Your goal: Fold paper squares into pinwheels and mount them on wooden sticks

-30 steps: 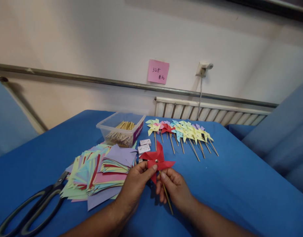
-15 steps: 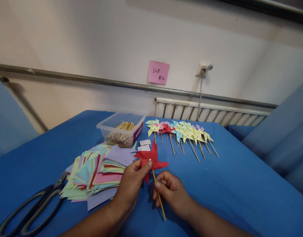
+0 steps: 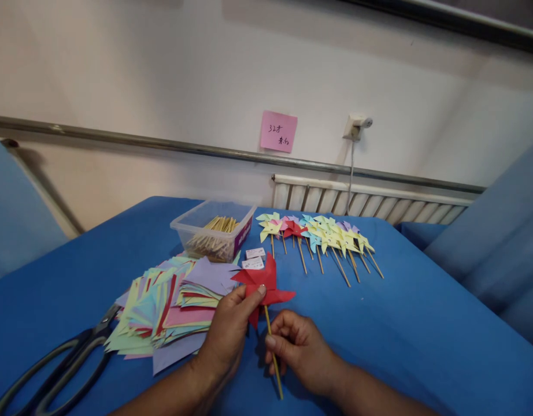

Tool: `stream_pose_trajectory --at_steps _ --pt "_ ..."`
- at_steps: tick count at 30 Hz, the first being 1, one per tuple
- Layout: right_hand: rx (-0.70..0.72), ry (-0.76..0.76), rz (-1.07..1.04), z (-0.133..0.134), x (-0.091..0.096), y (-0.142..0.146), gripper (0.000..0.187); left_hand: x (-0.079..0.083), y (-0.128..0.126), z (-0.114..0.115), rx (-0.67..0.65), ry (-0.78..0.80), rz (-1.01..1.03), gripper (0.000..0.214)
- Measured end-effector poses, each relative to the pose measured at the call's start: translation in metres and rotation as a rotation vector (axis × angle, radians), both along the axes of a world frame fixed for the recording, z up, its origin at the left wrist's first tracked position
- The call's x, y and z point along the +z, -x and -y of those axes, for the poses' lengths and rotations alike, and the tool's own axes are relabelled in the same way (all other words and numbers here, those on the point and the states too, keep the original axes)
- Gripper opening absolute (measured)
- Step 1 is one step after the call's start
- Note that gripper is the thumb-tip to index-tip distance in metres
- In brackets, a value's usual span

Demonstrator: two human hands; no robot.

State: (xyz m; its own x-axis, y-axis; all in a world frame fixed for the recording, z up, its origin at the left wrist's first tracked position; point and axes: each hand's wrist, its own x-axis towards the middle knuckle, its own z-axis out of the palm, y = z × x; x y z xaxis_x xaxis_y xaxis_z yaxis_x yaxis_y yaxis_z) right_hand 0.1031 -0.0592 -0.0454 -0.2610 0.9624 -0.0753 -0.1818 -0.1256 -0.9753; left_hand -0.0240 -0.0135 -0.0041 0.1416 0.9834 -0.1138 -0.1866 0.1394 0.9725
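I have my left hand (image 3: pixel 232 323) pinching the red pinwheel (image 3: pixel 269 280), and below it my right hand (image 3: pixel 299 346) pinching its stick (image 3: pixel 278 378), slanting down rightward.

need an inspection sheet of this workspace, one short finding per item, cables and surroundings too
Surface: table with blue cover
Things: red pinwheel on a stick; other pinwheels farther back; colored paper pile; tub of sticks
Clutter: scissors beside the paper; small white boxes near the tub
Grips: left grip pinches the red pinwheel; right grip holds its stick
Cables: cord hanging from wall socket
Surroundings: pink note, metal rail, radiator
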Motion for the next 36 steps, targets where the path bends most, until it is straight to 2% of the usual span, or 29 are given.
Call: stream_pose_trajectory --at_steps 10,15,23,29,33,36 --pt "0.029 0.0 -0.003 0.001 0.0 0.002 0.038 -0.001 0.0 -0.001 -0.03 0.017 0.047 0.026" --pt "0.021 -0.013 0.022 0.0 -0.001 0.002 0.037 -0.004 0.0 -0.003 0.034 -0.014 0.0 0.028" --pt "0.041 -0.063 0.189 0.006 -0.007 0.001 0.019 -0.001 0.003 -0.006 0.094 -0.062 -0.101 0.028" --pt "-0.088 -0.032 0.122 -0.002 -0.008 0.003 0.027 -0.006 0.0 -0.006 -0.058 -0.03 -0.085 0.027" --pt "-0.314 -0.041 0.173 -0.014 -0.006 -0.007 0.034 -0.014 -0.002 -0.006 -0.14 0.002 -0.088 0.03" --pt "-0.449 -0.059 0.228 -0.027 -0.009 -0.018 0.034 -0.017 -0.005 -0.005 -0.176 -0.014 -0.176 0.026"
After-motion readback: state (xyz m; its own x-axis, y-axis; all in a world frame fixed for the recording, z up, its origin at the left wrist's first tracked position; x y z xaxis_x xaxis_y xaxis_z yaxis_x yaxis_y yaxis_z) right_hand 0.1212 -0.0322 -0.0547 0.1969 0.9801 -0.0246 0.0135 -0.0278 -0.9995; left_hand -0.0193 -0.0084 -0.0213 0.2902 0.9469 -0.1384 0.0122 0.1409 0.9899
